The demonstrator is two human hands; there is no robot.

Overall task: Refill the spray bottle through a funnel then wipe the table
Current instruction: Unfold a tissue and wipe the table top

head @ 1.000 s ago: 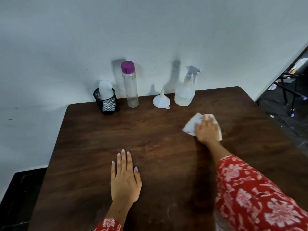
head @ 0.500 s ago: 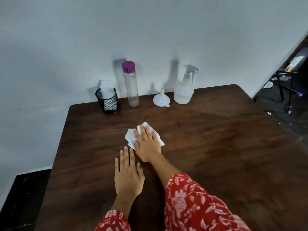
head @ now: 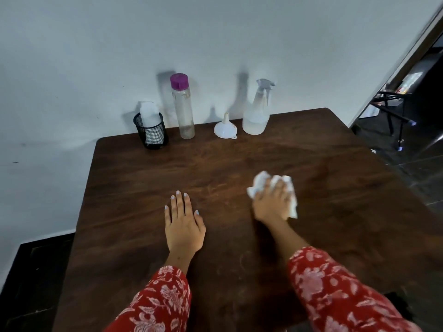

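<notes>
My right hand (head: 269, 202) presses a crumpled white tissue (head: 261, 182) onto the dark wooden table (head: 239, 159), right of centre. My left hand (head: 183, 224) lies flat on the table with fingers apart, holding nothing. Along the wall at the back stand a clear spray bottle (head: 256, 111) with some liquid in it, a white funnel (head: 225, 128) turned mouth down, and a tall clear bottle with a purple cap (head: 182, 106).
A black mesh cup (head: 151, 134) holding a white roll of tissue sits at the back left. The wall runs right behind the table. Dark floor lies left of the table, and a black stand (head: 393, 111) is at the far right.
My right hand has slid the tissue from beside my left hand to the right across the table. My left hand has stayed in place.
</notes>
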